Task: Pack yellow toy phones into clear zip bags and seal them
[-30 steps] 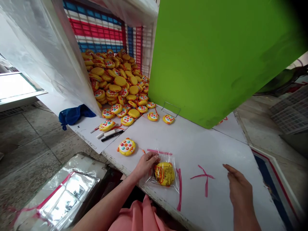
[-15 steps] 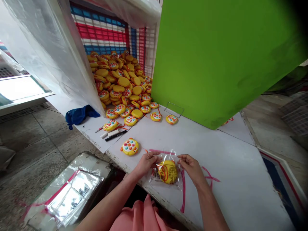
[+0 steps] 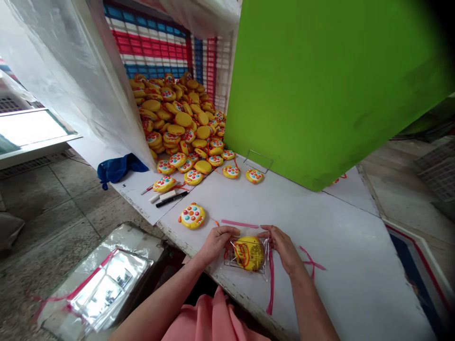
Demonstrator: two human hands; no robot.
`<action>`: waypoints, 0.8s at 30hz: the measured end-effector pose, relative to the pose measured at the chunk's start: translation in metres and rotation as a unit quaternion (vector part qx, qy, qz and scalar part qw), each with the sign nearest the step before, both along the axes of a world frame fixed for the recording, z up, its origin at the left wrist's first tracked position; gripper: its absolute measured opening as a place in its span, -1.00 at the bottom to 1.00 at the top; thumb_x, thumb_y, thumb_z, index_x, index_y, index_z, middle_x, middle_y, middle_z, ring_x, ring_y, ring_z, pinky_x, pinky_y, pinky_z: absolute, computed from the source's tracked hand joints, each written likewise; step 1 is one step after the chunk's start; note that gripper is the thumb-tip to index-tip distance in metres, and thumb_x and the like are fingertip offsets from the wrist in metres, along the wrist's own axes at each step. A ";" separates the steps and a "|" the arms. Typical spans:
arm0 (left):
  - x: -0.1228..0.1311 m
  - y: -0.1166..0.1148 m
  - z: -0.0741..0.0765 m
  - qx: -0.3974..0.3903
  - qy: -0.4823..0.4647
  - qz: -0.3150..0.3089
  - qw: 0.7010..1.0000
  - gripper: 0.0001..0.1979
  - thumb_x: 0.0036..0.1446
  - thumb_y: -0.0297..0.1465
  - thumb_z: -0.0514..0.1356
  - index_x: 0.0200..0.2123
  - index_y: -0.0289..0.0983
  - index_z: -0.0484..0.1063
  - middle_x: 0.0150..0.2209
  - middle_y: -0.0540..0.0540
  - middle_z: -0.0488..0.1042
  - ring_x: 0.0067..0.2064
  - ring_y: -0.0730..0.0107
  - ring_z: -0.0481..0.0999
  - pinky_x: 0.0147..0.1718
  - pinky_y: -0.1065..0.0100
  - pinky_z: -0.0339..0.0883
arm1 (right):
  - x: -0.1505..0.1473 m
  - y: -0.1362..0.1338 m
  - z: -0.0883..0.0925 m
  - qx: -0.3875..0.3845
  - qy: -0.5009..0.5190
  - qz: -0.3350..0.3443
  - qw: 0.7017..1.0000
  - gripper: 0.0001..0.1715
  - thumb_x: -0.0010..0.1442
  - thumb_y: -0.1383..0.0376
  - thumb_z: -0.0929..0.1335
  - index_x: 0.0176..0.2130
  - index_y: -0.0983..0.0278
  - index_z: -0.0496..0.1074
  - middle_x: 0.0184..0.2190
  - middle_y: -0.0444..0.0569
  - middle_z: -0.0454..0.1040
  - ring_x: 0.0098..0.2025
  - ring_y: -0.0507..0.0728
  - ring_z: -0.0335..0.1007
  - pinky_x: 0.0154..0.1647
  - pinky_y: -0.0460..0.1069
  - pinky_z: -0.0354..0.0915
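A clear plastic bag (image 3: 231,271) with dark print lies on the white table, and a yellow toy (image 3: 251,255) rests inside it, plain back up, with an orange cord. My left hand (image 3: 217,242) pinches the bag's upper left edge. Its upper right edge is pinched between the fingers of my right hand (image 3: 280,244). A strip of pink tape (image 3: 240,223) lies just beyond the bag. To the left, a yellow toy with coloured buttons (image 3: 192,216) sits face up on the table.
A large heap of yellow toys (image 3: 183,119) fills the back left beside a tall green panel (image 3: 313,85). Markers (image 3: 171,199) and a blue cloth (image 3: 121,169) lie at left. A stack of clear bags (image 3: 110,284) is at lower left. Pink strips (image 3: 313,261) lie at right.
The bag's top edge has come down toward me and now lies folded lower over the toy. Both hands keep hold of its upper corners and have barely shifted.
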State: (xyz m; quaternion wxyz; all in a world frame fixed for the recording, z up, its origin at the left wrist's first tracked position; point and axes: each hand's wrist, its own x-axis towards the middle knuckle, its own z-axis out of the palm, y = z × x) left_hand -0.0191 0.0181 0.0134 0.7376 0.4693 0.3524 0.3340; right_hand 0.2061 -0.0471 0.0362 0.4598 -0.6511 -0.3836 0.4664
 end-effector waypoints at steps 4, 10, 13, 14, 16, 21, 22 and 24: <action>-0.001 -0.001 0.001 -0.018 -0.007 0.000 1.000 -0.55 0.06 -0.20 0.21 -0.02 -0.32 0.38 -0.14 -0.21 0.53 -0.22 0.27 0.54 -0.33 0.36 0.38 | -0.002 0.000 0.001 0.014 0.019 0.049 0.999 -0.42 0.10 -0.03 0.38 0.01 0.24 0.41 -0.20 0.03 0.55 -0.18 0.15 0.42 -0.19 0.00 0.30; 0.001 0.000 0.003 -0.050 -0.015 0.004 0.999 -0.60 0.03 -0.24 0.22 -0.09 -0.34 0.44 -0.24 -0.16 0.55 -0.36 0.39 0.51 -0.39 0.40 0.34 | 0.004 -0.003 -0.008 0.020 0.047 0.021 0.998 -0.49 0.02 0.03 0.44 -0.10 0.26 0.49 -0.24 0.05 0.57 -0.29 0.14 0.44 -0.25 0.02 0.34; 0.001 0.000 0.004 -0.074 -0.020 0.006 0.997 -0.78 -0.06 -0.35 0.21 -0.34 -0.36 0.48 -0.36 -0.13 0.53 -0.43 0.40 0.48 -0.45 0.40 0.33 | 0.006 -0.005 -0.008 0.026 0.030 0.003 0.999 -0.60 -0.01 0.07 0.45 -0.23 0.27 0.55 -0.27 0.04 0.58 -0.29 0.16 0.44 -0.23 0.04 0.34; 0.001 0.000 0.004 -0.081 -0.027 0.008 0.996 -0.83 -0.09 -0.38 0.20 -0.41 -0.36 0.46 -0.37 -0.13 0.52 -0.44 0.40 0.47 -0.46 0.40 0.33 | 0.006 -0.006 -0.007 0.023 0.021 0.005 0.999 -0.65 -0.01 0.08 0.45 -0.29 0.27 0.57 -0.28 0.04 0.58 -0.29 0.16 0.44 -0.21 0.04 0.34; 0.000 0.001 0.006 -0.090 -0.051 0.010 0.995 -0.88 -0.11 -0.40 0.18 -0.48 -0.34 0.41 -0.42 -0.10 0.50 -0.46 0.43 0.44 -0.47 0.41 0.32 | 0.007 -0.007 -0.004 0.023 0.011 0.023 0.999 -0.71 -0.01 0.11 0.44 -0.36 0.28 0.57 -0.28 0.04 0.58 -0.26 0.17 0.44 -0.15 0.05 0.33; -0.002 0.001 0.013 -0.075 -0.071 0.004 0.995 -0.79 -0.01 -0.30 0.15 -0.56 -0.32 0.34 -0.63 0.04 0.27 -0.57 0.51 0.29 -0.56 0.47 0.21 | 0.008 -0.007 0.000 0.018 0.081 0.039 0.996 -0.62 0.13 0.04 0.34 -0.19 0.25 0.49 -0.16 0.05 0.55 -0.14 0.20 0.45 -0.16 0.05 0.34; -0.002 0.001 0.013 -0.065 -0.061 0.011 0.996 -0.75 0.00 -0.28 0.16 -0.60 -0.31 0.31 -0.63 0.04 0.27 -0.54 0.49 0.31 -0.54 0.46 0.22 | 0.006 -0.006 0.001 0.013 0.084 0.035 0.996 -0.57 0.16 0.00 0.30 -0.12 0.23 0.45 -0.15 0.04 0.55 -0.15 0.20 0.46 -0.20 0.05 0.34; 0.000 0.000 0.014 -0.041 -0.033 0.027 0.998 -0.68 0.00 -0.24 0.19 -0.66 -0.30 0.25 -0.62 0.02 0.28 -0.48 0.45 0.36 -0.48 0.45 0.25 | 0.000 -0.005 0.001 0.006 0.058 0.040 0.997 -0.49 0.17 -0.04 0.29 -0.01 0.22 0.39 -0.18 0.03 0.55 -0.15 0.20 0.46 -0.19 0.05 0.34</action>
